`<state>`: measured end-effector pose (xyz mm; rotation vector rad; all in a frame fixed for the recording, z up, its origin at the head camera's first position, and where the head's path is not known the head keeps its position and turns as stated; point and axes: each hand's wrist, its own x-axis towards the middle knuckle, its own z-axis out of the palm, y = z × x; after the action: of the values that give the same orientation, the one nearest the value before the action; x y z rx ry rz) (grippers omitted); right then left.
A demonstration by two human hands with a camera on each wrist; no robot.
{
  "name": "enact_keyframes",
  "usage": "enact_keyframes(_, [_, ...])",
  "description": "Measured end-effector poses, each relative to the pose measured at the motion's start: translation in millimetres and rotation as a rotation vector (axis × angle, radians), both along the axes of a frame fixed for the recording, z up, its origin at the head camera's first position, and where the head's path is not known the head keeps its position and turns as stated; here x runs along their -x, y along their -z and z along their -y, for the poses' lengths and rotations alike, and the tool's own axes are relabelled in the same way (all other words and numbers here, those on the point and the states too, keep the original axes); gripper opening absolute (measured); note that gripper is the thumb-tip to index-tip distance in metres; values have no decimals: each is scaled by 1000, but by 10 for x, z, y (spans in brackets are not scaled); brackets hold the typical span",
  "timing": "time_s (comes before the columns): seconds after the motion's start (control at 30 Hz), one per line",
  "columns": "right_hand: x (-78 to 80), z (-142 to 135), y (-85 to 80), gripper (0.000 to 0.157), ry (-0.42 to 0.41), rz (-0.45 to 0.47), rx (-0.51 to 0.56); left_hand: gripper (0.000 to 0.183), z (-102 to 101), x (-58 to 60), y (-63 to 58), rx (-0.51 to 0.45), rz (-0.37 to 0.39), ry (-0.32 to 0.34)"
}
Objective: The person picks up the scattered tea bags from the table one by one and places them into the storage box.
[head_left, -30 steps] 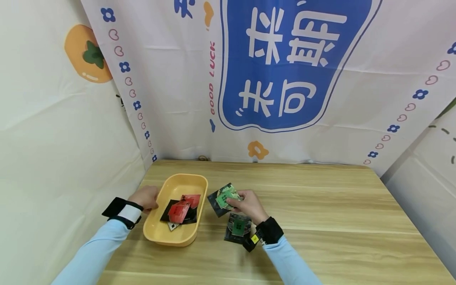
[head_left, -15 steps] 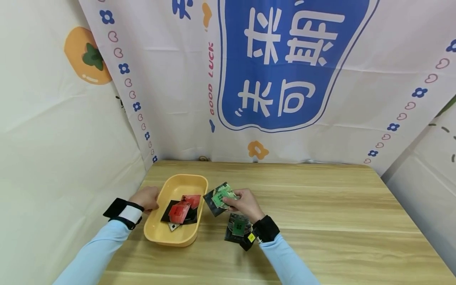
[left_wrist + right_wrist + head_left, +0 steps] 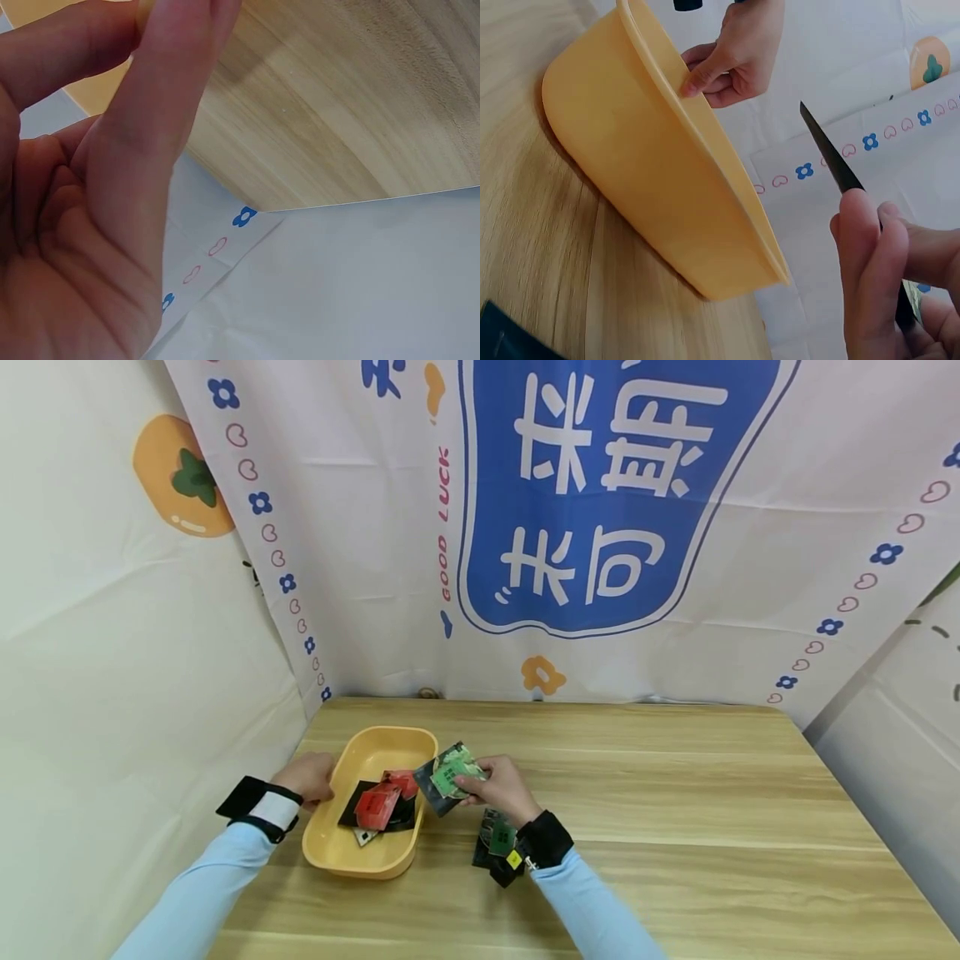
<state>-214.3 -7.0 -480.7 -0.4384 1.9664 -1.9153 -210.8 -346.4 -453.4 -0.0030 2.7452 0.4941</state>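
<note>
My left hand point(image 3: 306, 777) grips the left rim of a yellow plastic basin point(image 3: 318, 853); in the right wrist view its thumb point(image 3: 701, 75) lies over the rim. Inside the basin lie red-and-black flat packets point(image 3: 377, 808), overlapping. My right hand point(image 3: 501, 789) pinches a flat square green-and-black packet point(image 3: 442, 779) by its near right edge, just beside the basin's right rim. That held packet point(image 3: 829, 150) appears nearly edge-on in the right wrist view. Another green-and-black packet point(image 3: 501, 837) lies on the table, partly hidden by my right wrist.
The wood-grain table point(image 3: 675, 827) extends to the right of the hands. A white printed cloth point(image 3: 390, 610) hangs behind its back edge, and another pale cloth point(image 3: 135, 693) stands close on the left.
My right hand has moved left with the green-and-black packet, bringing it up to the basin's right rim. The left hand and the basin have stayed in place.
</note>
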Motion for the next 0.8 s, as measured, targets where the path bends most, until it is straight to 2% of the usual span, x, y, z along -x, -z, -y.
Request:
enact_keyframes(0.23, [6,142,-8,23,-20,-40,-4,12,-23,-20,-26,-13,5,-14])
enact_keyframes(0.5, [-15,280,10,17,7,-59,-68,13,-36,-32,-28,-1,-7,-18])
enact_keyframes(0.8, [-47,325,17,17,-37,-46,-45,11,-54,-32,-44,8,10,-24])
